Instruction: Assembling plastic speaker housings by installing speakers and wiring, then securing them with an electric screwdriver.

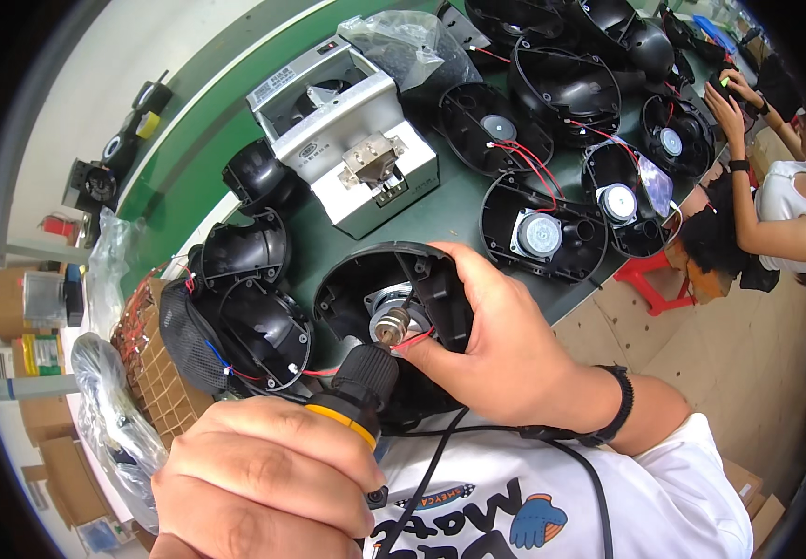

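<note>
My left hand (263, 475) is closed around a black electric screwdriver (365, 377) with a yellow ring. Its metal tip end points into a round black plastic speaker housing (342, 279). My right hand (514, 349) grips that housing along its right side, thumb inside near the red wire (417, 339). Inside sits a round silver speaker (401, 303), partly covered by the screwdriver. Whether the bit touches a screw cannot be made out. Left of it lie more open black housings (263, 326), with red and blue wires and a mesh-covered part (186, 337).
A white-and-silver screw feeder machine (356, 158) stands on the green bench beyond my hands. Several black housings with speakers (541, 233) cover the bench to the right. A clear plastic bag (412, 47) lies behind. A co-worker (785, 210) sits far right, near a red stool (650, 284).
</note>
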Demonstrator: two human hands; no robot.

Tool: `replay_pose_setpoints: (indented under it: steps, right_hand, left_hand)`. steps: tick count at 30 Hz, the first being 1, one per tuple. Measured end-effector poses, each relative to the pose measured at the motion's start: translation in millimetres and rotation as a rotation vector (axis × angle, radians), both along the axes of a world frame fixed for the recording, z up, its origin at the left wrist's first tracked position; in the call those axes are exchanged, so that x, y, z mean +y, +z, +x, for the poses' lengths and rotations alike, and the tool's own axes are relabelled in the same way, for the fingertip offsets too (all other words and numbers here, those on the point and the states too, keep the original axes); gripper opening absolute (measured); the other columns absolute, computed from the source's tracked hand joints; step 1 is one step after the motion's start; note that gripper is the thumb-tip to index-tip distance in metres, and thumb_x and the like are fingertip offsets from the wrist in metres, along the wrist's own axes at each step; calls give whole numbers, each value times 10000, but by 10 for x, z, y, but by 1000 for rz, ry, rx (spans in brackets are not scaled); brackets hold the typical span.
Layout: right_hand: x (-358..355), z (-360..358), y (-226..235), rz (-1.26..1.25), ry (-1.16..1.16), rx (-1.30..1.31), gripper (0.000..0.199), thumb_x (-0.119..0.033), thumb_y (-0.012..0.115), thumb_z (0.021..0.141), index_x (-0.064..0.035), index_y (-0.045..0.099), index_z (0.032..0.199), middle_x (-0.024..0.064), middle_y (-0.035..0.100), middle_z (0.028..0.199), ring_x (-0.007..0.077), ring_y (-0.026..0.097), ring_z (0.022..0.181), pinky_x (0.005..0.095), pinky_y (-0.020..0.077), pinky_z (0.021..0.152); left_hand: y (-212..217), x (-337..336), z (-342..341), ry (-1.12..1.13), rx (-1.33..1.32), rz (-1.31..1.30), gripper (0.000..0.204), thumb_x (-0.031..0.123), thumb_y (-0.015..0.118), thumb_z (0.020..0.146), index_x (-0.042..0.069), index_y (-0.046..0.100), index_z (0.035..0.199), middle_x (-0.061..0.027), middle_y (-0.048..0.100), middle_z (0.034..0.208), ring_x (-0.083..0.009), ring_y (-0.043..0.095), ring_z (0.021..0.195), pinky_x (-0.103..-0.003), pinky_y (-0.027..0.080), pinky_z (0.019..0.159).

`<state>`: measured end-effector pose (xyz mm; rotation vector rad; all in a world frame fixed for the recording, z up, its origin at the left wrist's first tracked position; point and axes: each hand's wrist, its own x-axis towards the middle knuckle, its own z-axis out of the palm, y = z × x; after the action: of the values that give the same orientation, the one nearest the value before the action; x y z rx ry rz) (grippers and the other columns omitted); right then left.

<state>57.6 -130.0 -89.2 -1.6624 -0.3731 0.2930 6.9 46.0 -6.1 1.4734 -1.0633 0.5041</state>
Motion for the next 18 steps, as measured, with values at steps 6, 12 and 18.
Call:
replay_pose_setpoints:
  steps: [6, 12, 18]
  right_hand:
    - [5, -16, -16, 1, -23, -5, 543, -123, 775, 836, 41, 501, 1275, 170, 704, 923, 250, 686, 691, 366, 532, 652]
    - [7, -11, 9, -38, -22, -15, 552, -115, 773, 830, 42, 495, 1280, 176, 701, 917, 268, 696, 716, 368, 536, 667]
    - [23, -26, -19, -56, -32, -96, 552, -112, 773, 828, 43, 497, 1280, 183, 706, 924, 287, 705, 749, 378, 542, 690]
  left_hand:
    - [-105, -77, 82, 114, -85, -147, 317, 254, 779, 902, 106, 532, 1035, 3, 665, 690, -126, 665, 587, -269, 581, 546]
    - [-71, 11, 43, 63, 18, -104, 223, 291, 631, 955, 76, 576, 971, -45, 674, 721, -186, 677, 622, -300, 588, 576]
    - [16, 265, -25, -138, 317, 57, 778, 451, 195, 1110, -27, 714, 781, -196, 702, 786, -367, 712, 715, -407, 603, 646]
